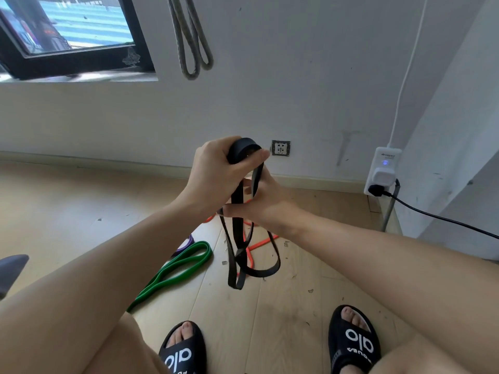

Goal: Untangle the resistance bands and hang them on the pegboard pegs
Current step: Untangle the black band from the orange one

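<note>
A black resistance band (237, 238) hangs in front of me in twisted loops, its lower end just above the floor. My left hand (216, 171) grips its top loop. Just below, my right hand (259, 201) pinches the strands together. On the floor lie a green band (178, 271), an orange band (253, 247) behind the black one, and a purple band (186, 242) mostly hidden by my left forearm. A grey band (190, 41) hangs on the wall above; its peg is out of frame.
A window (67, 36) is at the upper left. A wall socket (280, 147) sits low on the wall. A white power adapter (380, 171) with a black cable (442, 218) is at the right corner. My sandalled feet (353, 344) stand on the wooden floor.
</note>
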`<action>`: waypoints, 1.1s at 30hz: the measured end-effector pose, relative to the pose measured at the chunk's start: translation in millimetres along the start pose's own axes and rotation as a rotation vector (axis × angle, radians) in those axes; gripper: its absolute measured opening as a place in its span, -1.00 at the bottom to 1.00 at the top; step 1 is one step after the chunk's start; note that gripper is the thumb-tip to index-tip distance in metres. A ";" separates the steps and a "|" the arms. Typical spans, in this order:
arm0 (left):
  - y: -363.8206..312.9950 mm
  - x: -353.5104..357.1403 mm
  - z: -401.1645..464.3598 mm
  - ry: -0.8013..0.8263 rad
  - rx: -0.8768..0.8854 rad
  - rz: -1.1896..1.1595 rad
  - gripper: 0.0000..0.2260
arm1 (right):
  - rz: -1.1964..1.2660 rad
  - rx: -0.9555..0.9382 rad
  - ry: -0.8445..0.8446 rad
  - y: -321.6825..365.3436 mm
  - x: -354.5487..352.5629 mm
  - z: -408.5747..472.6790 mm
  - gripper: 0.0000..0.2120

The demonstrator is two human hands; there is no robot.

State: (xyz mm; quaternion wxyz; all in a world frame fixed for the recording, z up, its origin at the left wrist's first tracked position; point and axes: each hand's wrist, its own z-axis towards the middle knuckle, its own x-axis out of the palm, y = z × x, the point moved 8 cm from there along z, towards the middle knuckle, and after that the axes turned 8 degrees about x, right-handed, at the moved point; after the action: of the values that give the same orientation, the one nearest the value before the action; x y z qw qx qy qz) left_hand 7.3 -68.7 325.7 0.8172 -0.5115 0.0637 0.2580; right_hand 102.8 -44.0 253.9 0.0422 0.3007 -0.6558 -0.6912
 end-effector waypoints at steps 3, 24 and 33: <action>1.4 -3.2 1.8 -0.035 -0.009 0.025 -0.76 | 0.035 0.039 0.005 -3.0 3.8 2.5 -0.05; 25.7 -36.6 0.4 -0.215 -0.235 -0.280 -0.77 | -0.245 0.113 0.088 -25.2 -6.5 -2.0 -0.87; 77.3 -73.7 -10.1 -0.380 -0.444 -0.408 -0.75 | -0.474 0.201 0.127 -56.2 -42.3 0.0 -0.89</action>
State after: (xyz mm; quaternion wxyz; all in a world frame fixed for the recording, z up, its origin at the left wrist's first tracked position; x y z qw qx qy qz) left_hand -92.0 -77.2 286.0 0.7180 -0.6216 -0.2506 0.1876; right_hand 156.2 -17.3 216.8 -0.1100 0.4915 -0.6283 -0.5929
